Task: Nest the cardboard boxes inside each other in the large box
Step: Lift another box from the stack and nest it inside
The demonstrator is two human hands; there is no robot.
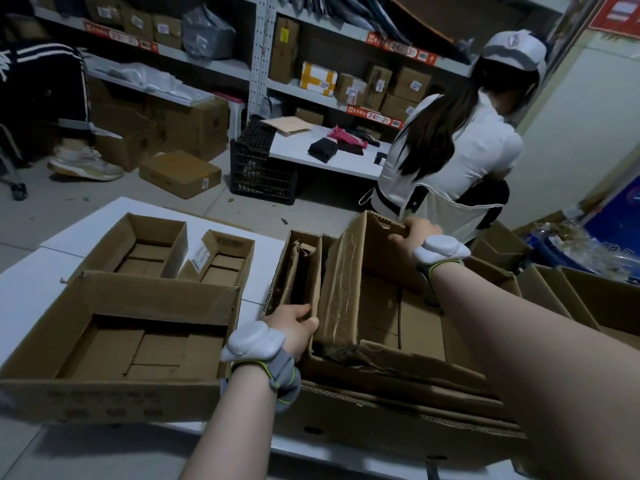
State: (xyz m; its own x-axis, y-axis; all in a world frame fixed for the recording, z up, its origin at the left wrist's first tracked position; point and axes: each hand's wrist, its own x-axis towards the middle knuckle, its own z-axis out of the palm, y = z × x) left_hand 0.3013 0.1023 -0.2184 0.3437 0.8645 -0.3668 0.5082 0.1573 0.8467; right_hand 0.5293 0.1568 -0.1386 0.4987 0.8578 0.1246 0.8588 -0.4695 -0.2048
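Between both hands, tilted box [349,289], left hand [294,327], right hand [414,233] gripping rims

We see a dim room with a cool, bluish cast and soft, even light from above. Shadows are weak; the insides of the boxes [138,344] and the lower shelves [194,60] sink into murk. The wide lens bends straight lines at the edges (our forearms balloon near the bottom). Fine detail smears slightly, and the white surface [20,289] shows no glare.
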